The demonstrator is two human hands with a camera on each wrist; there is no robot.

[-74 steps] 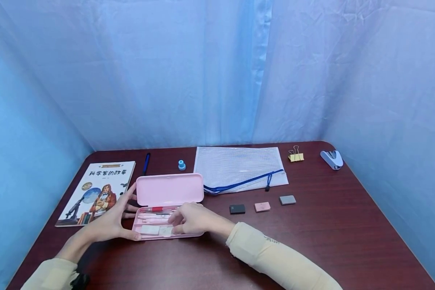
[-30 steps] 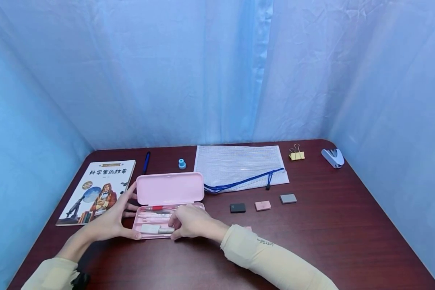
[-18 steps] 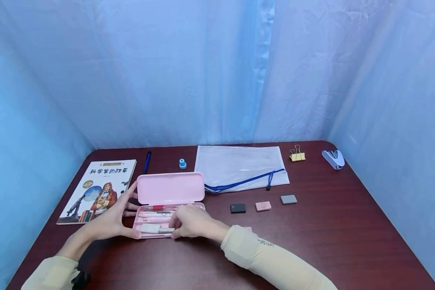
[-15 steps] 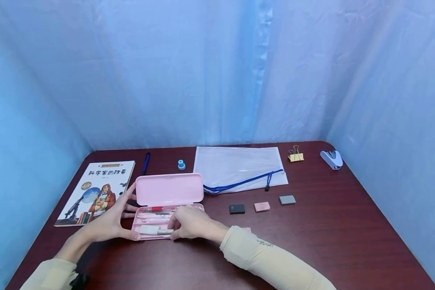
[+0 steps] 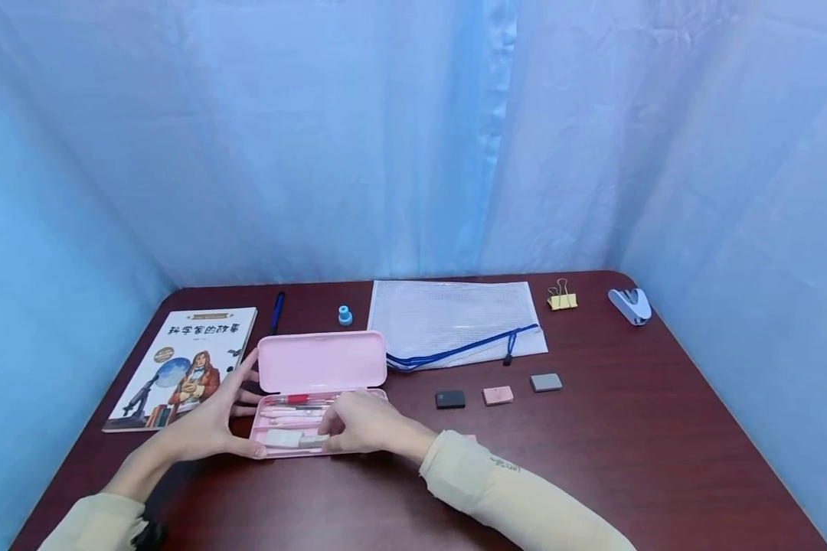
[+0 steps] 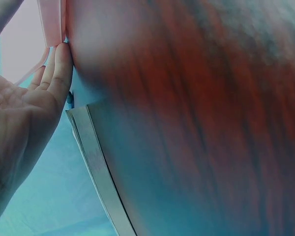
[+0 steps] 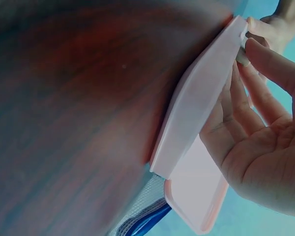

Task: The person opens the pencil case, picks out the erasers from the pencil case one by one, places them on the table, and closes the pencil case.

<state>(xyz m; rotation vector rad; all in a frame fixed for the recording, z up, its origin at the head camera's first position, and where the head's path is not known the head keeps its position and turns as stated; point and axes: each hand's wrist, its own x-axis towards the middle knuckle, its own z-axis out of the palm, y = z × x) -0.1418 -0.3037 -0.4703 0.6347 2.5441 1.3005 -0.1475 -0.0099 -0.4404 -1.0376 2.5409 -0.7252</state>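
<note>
A pink pencil case (image 5: 321, 363) lies with its lid raised. Pens, one with a red grip (image 5: 296, 399), fill its rear compartment. In the front compartment a white eraser (image 5: 284, 438) lies beside a smaller pale eraser (image 5: 312, 441). My right hand (image 5: 367, 422) reaches over the case's right half and pinches that smaller eraser by its right end; the right wrist view shows the pale eraser (image 7: 243, 57) between thumb and fingers. My left hand (image 5: 210, 422) steadies the case's left end, thumb at the front corner, straight fingers (image 6: 62, 73) touching the side.
A book (image 5: 179, 367) lies left, a blue pen (image 5: 277, 310) and a small blue-capped item (image 5: 344, 315) behind the case. A mesh zip bag (image 5: 455, 317), black (image 5: 450, 399), pink (image 5: 498, 396) and grey (image 5: 546, 383) erasers, binder clip (image 5: 562, 297) and stapler (image 5: 630, 306) lie right.
The smaller pale eraser lay flatter 2.5 s ago, then tilted up under my right fingers. My right forearm shifted slightly left, uncovering a pink edge behind the sleeve. My left hand stays put.
</note>
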